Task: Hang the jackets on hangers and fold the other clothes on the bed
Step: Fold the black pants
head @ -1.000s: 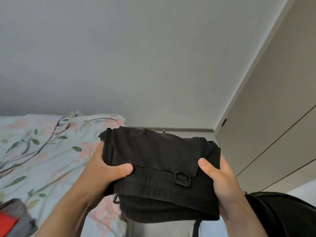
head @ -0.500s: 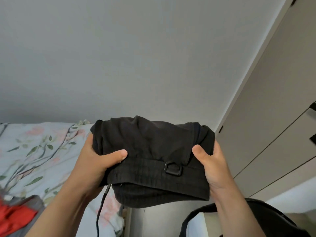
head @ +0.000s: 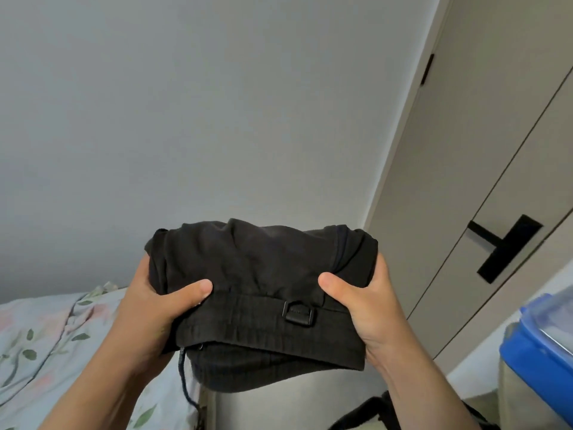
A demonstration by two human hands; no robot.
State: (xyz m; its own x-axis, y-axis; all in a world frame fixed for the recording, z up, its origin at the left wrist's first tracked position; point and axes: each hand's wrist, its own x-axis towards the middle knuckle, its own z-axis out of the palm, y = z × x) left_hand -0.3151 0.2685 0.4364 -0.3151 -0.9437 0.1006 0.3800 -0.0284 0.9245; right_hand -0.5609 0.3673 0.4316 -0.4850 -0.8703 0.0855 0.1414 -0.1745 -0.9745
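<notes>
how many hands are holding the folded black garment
2. The left hand grips the left edge of the folded black garment, thumb on top; the right hand grips its right edge the same way. Their fingers are hidden behind it.

No readable text, labels, brands or numbers anywhere. Only candidate is the black plastic buckle (head: 299,313) on the folded black garment (head: 257,274), roughly 6 o'clock from frame centre. It has faint raised marks, too small to make out.
</notes>
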